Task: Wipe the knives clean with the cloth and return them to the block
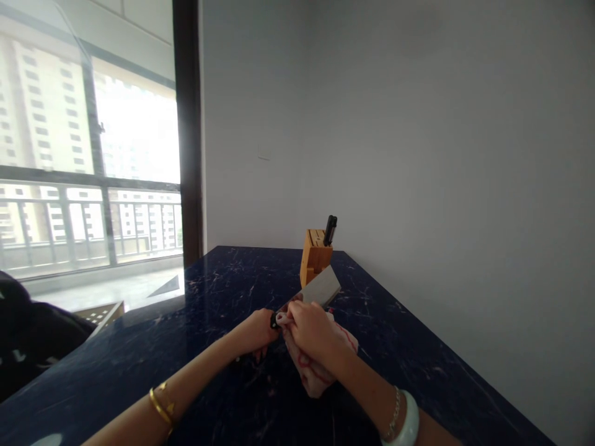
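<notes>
My left hand [258,329] is closed around the black handle of a cleaver [321,288]. Its broad metal blade points away from me and to the right, up in front of the knife block. In my right hand [310,325] is a white cloth [316,379] with red markings, bunched against the blade near the handle. Part of the cloth hangs below my right hand. The fingertips of the right hand are partly hidden by the cloth and blade.
A wooden knife block [316,254] with black-handled tools [330,230] in it stands at the far end of the dark blue marbled table [242,272]. A grey wall runs along the right. At left are a black item [32,334] and a large window.
</notes>
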The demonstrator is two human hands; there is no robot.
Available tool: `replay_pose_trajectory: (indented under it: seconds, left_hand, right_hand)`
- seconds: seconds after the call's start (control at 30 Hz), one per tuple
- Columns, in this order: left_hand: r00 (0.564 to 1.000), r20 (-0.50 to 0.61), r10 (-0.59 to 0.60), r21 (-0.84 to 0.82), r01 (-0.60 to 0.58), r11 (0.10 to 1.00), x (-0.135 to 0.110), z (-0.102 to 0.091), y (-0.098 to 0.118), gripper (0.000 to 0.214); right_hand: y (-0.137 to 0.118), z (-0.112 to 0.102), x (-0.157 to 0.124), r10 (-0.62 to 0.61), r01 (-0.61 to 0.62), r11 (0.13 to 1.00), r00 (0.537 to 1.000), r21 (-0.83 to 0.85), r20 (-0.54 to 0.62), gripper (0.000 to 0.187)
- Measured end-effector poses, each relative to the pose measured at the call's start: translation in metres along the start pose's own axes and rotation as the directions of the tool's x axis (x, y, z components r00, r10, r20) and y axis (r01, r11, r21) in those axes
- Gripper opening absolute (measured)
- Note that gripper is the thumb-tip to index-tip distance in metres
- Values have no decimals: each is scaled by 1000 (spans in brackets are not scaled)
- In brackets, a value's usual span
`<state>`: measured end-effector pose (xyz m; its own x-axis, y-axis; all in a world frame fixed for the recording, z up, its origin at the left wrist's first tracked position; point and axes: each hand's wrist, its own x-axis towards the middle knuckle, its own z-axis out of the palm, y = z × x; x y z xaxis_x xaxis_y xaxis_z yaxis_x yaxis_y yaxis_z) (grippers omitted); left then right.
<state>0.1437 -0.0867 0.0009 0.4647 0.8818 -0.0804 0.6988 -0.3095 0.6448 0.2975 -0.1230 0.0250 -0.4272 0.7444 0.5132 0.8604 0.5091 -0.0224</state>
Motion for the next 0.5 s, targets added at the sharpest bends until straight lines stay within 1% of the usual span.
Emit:
replay_pose_trajectory:
  seconds: [0.1,0.17,0.27,0.37,0.43,0.5]
  left_hand:
    - [1000,-18,-7,-8,7,1000,2,2,-3,20]
    - [999,-28,16,-8,-16,1000,5,3,-7,21]
    - [999,-17,42,-20,-43,999,9,4,-10,21]
    - [1000,9,27,-31,-26,999,8,3,-9,19]
    - [1000,6,17,-38,-17,999,8,2,-8,18]
    - [1000,-12,26,-44,-26,999,8,2,-7,17]
  right_hand:
    - [-2,1,3,34,-33,999,999,32,-42,3]
    - [-5,2,7,49,-47,998,996,30,-78,3]
    - [-6,4,7,41,-42,999,997,-14,-58,4]
    - [-4,5,3,27,-28,999,1000,-29,-14,4]
    - [-3,6,2,40,-40,999,999,-6,-21,4]
    - [-4,6,4,59,-58,998,997,17,-52,3]
